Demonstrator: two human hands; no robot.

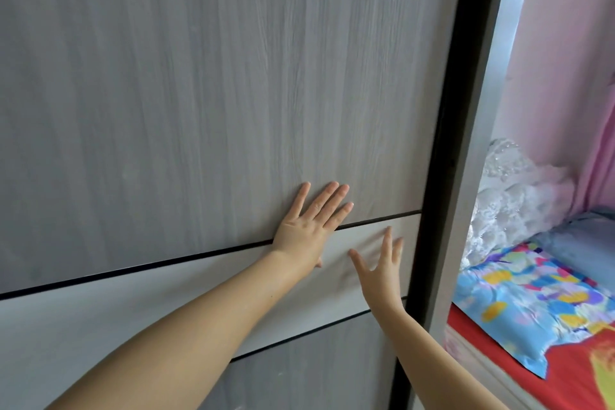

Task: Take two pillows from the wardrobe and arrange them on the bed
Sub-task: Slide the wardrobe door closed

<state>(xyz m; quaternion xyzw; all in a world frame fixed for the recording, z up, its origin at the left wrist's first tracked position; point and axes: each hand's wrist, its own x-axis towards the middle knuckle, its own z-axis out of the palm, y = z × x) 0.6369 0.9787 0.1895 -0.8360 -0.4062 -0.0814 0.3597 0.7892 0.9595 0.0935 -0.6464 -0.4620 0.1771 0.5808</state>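
Note:
A grey wood-grain wardrobe door [199, 93] fills most of the view, with a pale horizontal band [149, 303] across it and a black edge strip [442, 143] on its right side. My left hand [309, 226] lies flat on the door, fingers spread, over the upper seam of the band. My right hand [379, 273] is open with fingers apart, on or just off the pale band near the black strip. To the right is the bed [572, 373] with a red sheet, and a colourful blue patterned pillow [532, 299] lies on it. The wardrobe's inside is hidden.
A grey wardrobe side panel [479, 176] stands between the door and the bed. White lacy fabric [512, 196] is heaped at the bed's head against a pink wall [565, 60]. A blue-grey cloth [579, 230] lies beyond the patterned pillow.

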